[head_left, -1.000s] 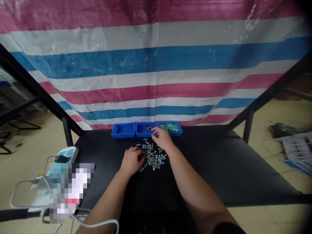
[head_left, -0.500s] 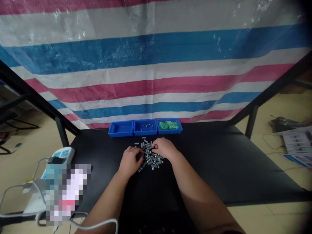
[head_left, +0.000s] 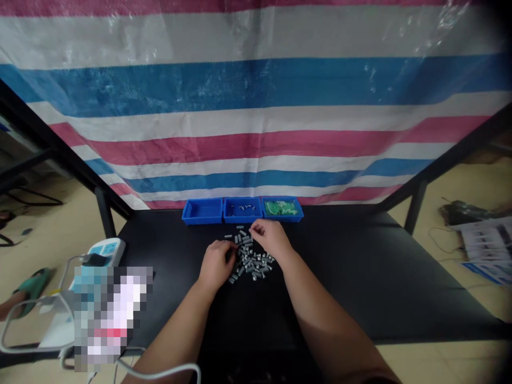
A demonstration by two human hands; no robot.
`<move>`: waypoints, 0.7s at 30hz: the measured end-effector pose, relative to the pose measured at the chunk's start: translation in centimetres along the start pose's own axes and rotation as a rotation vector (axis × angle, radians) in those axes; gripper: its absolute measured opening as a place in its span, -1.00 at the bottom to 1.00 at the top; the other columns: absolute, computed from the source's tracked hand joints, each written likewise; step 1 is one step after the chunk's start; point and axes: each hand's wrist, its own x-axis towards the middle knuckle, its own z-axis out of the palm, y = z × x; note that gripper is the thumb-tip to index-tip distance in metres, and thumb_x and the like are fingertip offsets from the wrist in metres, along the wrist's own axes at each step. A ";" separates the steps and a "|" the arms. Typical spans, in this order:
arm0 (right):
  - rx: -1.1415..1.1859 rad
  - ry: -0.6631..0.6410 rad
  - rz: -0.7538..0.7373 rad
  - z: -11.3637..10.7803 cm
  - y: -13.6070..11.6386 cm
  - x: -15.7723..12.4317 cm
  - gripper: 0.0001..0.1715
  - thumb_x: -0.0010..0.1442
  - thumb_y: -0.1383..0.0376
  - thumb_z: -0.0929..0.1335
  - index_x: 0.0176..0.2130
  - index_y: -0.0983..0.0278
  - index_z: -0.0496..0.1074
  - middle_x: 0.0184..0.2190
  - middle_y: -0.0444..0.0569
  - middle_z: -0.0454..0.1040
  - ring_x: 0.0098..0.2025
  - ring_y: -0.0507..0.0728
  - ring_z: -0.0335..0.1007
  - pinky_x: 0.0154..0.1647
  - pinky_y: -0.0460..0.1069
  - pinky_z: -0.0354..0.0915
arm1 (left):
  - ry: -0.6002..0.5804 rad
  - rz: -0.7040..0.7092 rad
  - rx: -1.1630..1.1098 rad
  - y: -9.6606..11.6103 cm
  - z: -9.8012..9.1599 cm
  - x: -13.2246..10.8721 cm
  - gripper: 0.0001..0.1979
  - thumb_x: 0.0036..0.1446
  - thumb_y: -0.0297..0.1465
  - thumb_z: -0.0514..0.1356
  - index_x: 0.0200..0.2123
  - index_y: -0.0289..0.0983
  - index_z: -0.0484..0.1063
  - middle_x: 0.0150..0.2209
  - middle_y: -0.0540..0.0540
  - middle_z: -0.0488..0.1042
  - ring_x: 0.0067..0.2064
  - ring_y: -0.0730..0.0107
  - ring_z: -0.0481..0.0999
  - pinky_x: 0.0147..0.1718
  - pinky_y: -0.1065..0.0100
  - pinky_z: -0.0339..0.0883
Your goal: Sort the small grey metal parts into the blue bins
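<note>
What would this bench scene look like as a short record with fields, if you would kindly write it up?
Left hand: fingers curled at the near-left edge of the pile; any held piece is hidden
Right hand: fingertips pinched together over the far side of the pile; any held piece is too small to tell
Pile: loose grey metal screws on a black table
Trays: left blue tray; middle blue tray with a few screws; right blue tray with green packets
</note>
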 end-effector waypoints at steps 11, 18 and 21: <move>0.033 0.079 0.060 0.9 0.3 0.7 -0.85 0.20 0.30 0.38 -0.28 0.23 0.59 -0.43 -0.06 0.61 -0.38 0.11 0.53 -0.26 -0.04 0.37 | 0.080 -0.020 -0.190 -0.2 -0.1 -0.1 -0.85 0.27 -0.41 0.12 -0.20 -0.21 0.50 -0.20 -0.10 0.57 -0.13 0.27 0.56 -0.09 0.28 0.40; -0.028 -0.397 0.007 -1.2 -0.4 -1.4 -0.97 0.05 0.32 0.44 -0.41 0.18 0.56 -0.56 -0.19 0.53 -0.53 0.02 0.39 -0.47 -0.10 0.15 | 0.156 -0.213 -0.317 -0.1 0.0 1.5 -0.78 0.26 -0.24 0.18 -0.21 -0.26 0.51 -0.33 -0.08 0.59 -0.32 0.35 0.57 -0.30 0.37 0.41; -0.061 -0.417 0.007 -1.0 -0.5 -1.4 -0.91 -0.03 0.38 0.44 -0.44 0.18 0.54 -0.53 -0.19 0.55 -0.50 0.03 0.41 -0.46 -0.10 0.14 | 0.233 -0.205 -0.342 0.1 -0.6 3.9 -0.76 0.23 -0.21 0.21 -0.22 -0.27 0.51 -0.33 -0.08 0.59 -0.32 0.34 0.58 -0.29 0.38 0.42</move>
